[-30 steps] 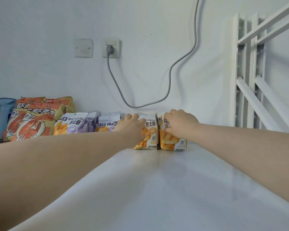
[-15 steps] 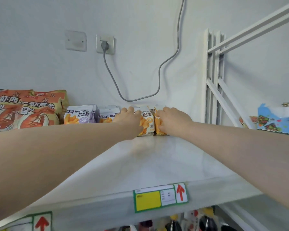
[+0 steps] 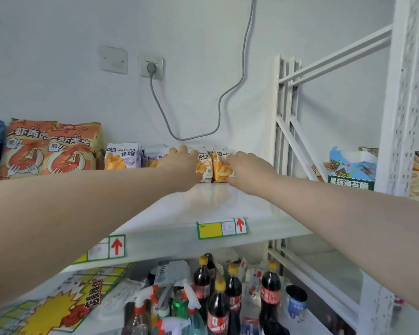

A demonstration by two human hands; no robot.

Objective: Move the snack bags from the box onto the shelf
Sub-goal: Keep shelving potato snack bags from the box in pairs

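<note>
Placement looked like the step in hand. Both arms reached deep onto the shelf (image 3: 215, 204), with the left hand (image 3: 179, 164) against the left orange bag (image 3: 205, 165) and the right hand (image 3: 249, 170) touching the right orange bag (image 3: 221, 165). The two bags stood upright, side by side between the hands. Fingers were hidden behind knuckles, so I could not tell pinching from pressing. Purple bags (image 3: 122, 157) sat just left of the left hand. Next, I'd judge: let go cleanly without toppling either bag, then fetch more from the box, which was out of view.

Orange-and-white snack bags (image 3: 214, 165), white shelf (image 3: 179, 213)
</note>
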